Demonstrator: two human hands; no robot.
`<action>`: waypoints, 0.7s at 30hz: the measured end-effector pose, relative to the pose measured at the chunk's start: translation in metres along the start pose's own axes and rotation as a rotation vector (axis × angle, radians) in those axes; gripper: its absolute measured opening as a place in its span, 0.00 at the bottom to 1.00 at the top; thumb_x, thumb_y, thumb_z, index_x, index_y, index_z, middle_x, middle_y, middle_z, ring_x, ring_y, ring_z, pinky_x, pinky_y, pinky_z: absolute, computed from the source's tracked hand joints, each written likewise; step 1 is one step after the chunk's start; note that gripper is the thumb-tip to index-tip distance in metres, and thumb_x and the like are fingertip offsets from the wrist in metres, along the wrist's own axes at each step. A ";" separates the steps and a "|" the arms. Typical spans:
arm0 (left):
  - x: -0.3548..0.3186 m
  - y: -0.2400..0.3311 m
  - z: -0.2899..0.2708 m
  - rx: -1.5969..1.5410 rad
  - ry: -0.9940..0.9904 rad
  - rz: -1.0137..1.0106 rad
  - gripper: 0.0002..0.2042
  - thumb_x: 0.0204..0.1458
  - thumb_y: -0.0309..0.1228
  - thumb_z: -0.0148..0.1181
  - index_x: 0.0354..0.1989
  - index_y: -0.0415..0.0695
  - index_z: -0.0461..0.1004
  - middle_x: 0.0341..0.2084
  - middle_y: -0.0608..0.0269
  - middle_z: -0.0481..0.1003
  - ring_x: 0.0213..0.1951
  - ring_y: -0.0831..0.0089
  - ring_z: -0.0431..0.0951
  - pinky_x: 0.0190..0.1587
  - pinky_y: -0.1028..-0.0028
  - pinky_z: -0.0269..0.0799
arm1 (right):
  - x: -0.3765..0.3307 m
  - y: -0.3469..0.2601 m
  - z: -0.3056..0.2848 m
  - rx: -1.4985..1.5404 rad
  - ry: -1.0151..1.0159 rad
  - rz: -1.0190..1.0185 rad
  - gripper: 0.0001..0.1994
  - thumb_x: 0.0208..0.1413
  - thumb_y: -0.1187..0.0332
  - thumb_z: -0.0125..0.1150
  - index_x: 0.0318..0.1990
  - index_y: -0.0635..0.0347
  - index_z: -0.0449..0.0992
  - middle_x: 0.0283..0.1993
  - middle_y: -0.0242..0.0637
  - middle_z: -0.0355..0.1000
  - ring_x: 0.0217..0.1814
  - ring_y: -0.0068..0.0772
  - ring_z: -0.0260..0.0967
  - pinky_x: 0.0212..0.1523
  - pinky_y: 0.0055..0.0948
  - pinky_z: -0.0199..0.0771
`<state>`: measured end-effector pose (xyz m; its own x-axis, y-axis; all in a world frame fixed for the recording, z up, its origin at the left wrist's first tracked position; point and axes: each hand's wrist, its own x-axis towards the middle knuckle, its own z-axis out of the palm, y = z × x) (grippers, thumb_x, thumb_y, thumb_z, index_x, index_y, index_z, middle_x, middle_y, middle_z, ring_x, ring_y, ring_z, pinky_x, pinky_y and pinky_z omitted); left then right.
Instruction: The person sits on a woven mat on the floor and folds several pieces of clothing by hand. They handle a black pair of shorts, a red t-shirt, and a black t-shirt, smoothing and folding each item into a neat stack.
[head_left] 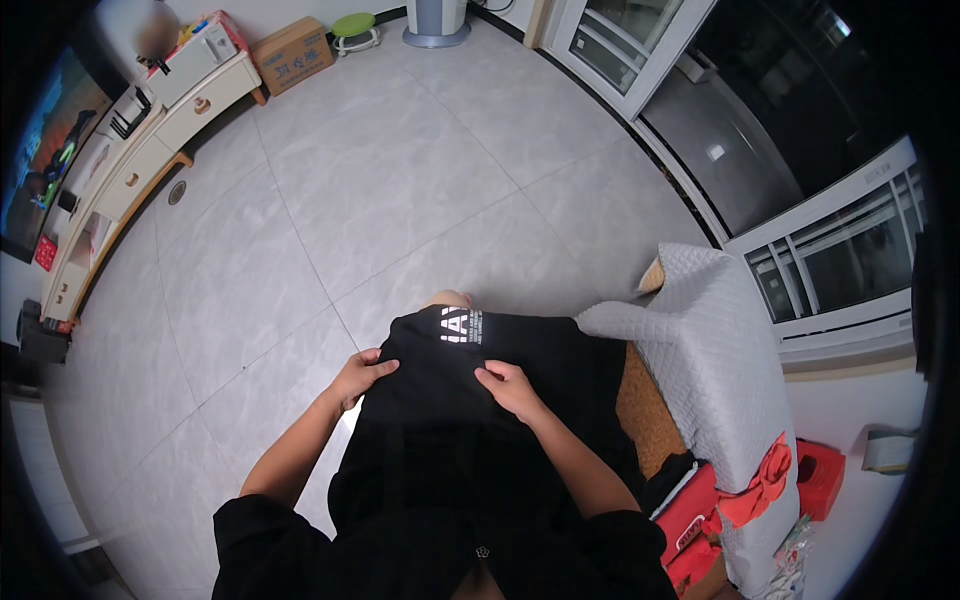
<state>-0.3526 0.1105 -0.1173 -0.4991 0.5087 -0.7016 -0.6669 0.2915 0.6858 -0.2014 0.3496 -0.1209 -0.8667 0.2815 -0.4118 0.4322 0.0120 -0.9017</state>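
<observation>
A black garment with white printing point(430, 345) lies spread over my lap, and its far edge hangs near my knees. My left hand point(360, 381) pinches the cloth at its left edge between thumb and fingers. Nearer the middle, below the printed patch, my right hand point(508, 388) has thumb and fingertips closed on a bit of the same cloth. Black on black, the garment's near part merges with my own clothes, so its full shape cannot be made out. A bit of a bare foot or knee shows just past the far edge.
At my right is a seat with a grey quilted cover point(700, 330), with red clothes point(690, 520) beside me. A red box point(820, 480) stands behind it. Left runs a TV cabinet point(130, 180); far off are a cardboard box point(292, 58) and green stool point(352, 25).
</observation>
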 end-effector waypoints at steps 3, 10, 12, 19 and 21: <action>-0.008 0.006 0.003 -0.137 -0.016 0.042 0.08 0.51 0.30 0.58 0.36 0.40 0.69 0.28 0.65 0.73 0.31 0.77 0.74 0.34 0.76 0.72 | 0.006 0.014 0.001 -0.059 0.077 -0.095 0.11 0.54 0.65 0.56 0.30 0.65 0.72 0.22 0.25 0.65 0.24 0.15 0.58 0.26 0.19 0.61; -0.013 -0.012 0.001 -0.257 0.168 -0.077 0.10 0.52 0.30 0.55 0.41 0.40 0.66 0.29 0.63 0.73 0.31 0.75 0.75 0.32 0.76 0.75 | 0.006 0.016 0.004 -0.239 0.178 -0.089 0.13 0.52 0.63 0.59 0.34 0.66 0.71 0.21 0.31 0.69 0.23 0.20 0.64 0.26 0.23 0.65; -0.017 -0.012 0.000 -0.234 0.136 -0.151 0.14 0.52 0.31 0.56 0.44 0.39 0.65 0.30 0.61 0.73 0.30 0.75 0.76 0.31 0.77 0.75 | 0.000 0.024 0.004 -0.225 0.182 -0.069 0.14 0.51 0.62 0.60 0.35 0.66 0.70 0.23 0.33 0.70 0.25 0.22 0.67 0.27 0.23 0.67; -0.029 -0.017 -0.016 -0.208 -0.143 -0.248 0.16 0.55 0.31 0.52 0.49 0.37 0.62 0.35 0.61 0.74 0.31 0.76 0.77 0.31 0.79 0.77 | -0.008 0.013 -0.004 0.033 -0.036 0.221 0.13 0.52 0.62 0.59 0.32 0.65 0.70 0.25 0.30 0.68 0.24 0.21 0.63 0.26 0.23 0.65; -0.029 -0.011 -0.020 -0.222 -0.220 -0.247 0.16 0.56 0.31 0.50 0.50 0.36 0.62 0.40 0.58 0.73 0.37 0.73 0.77 0.38 0.76 0.77 | -0.009 0.012 -0.007 0.092 -0.074 0.304 0.15 0.52 0.61 0.58 0.30 0.68 0.71 0.24 0.34 0.68 0.25 0.22 0.62 0.28 0.25 0.63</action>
<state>-0.3420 0.0769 -0.1083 -0.1947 0.6136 -0.7652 -0.8675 0.2564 0.4263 -0.1866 0.3536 -0.1275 -0.7186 0.1883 -0.6694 0.6527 -0.1496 -0.7427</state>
